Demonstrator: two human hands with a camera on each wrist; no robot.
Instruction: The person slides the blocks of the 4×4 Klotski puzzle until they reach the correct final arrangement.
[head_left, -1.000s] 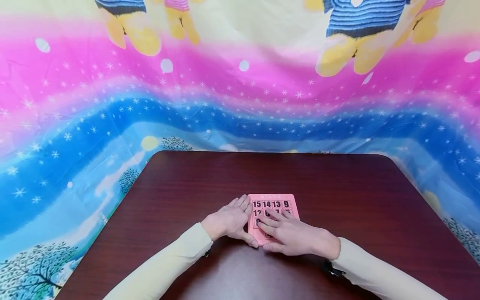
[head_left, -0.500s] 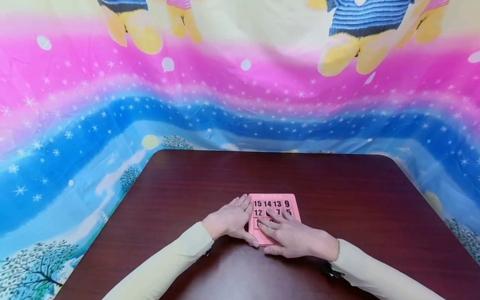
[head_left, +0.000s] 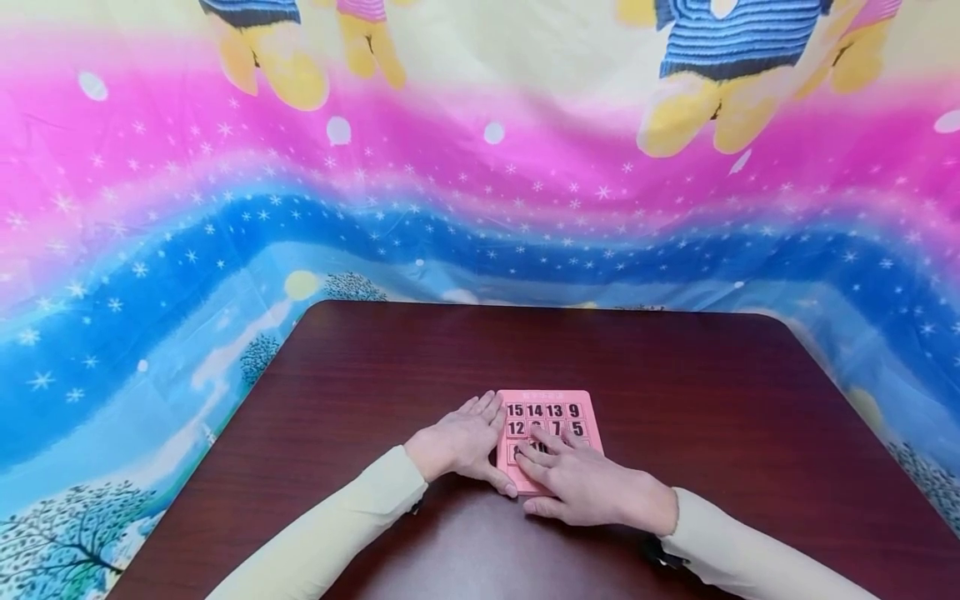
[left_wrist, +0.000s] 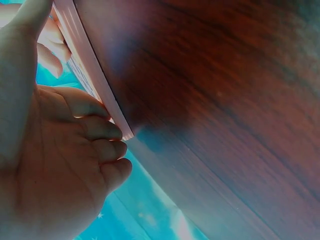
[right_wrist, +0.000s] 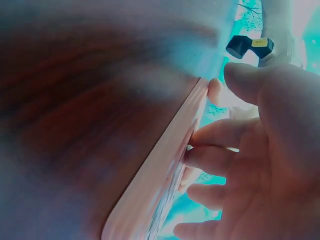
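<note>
A pink sliding number puzzle (head_left: 551, 398) lies flat on the brown table, its tiles printed with black numbers. Its top row reads 15, 14, 13, 9; below show 12, 7 and 5. Along its left edge my left hand (head_left: 467, 442) rests, fingers extended and thumb at the near left corner. My right hand (head_left: 588, 479) lies over the lower right part, fingertips touching the tiles and hiding several of them. The left wrist view has the puzzle's pink side (left_wrist: 92, 62) against my left fingers (left_wrist: 107, 127). In the right wrist view, my right fingers (right_wrist: 210, 157) reach the tile face.
The dark brown table (head_left: 420, 350) has rounded far corners. Behind it and along its sides hangs a printed cloth (head_left: 450, 183) in pink and blue. A small black device (right_wrist: 250, 47) sits on the left wrist in the right wrist view.
My right hand has drawn slightly toward the near edge across the tiles, uncovering more of the 5 and the third row. My left hand stays at the puzzle's left edge.
</note>
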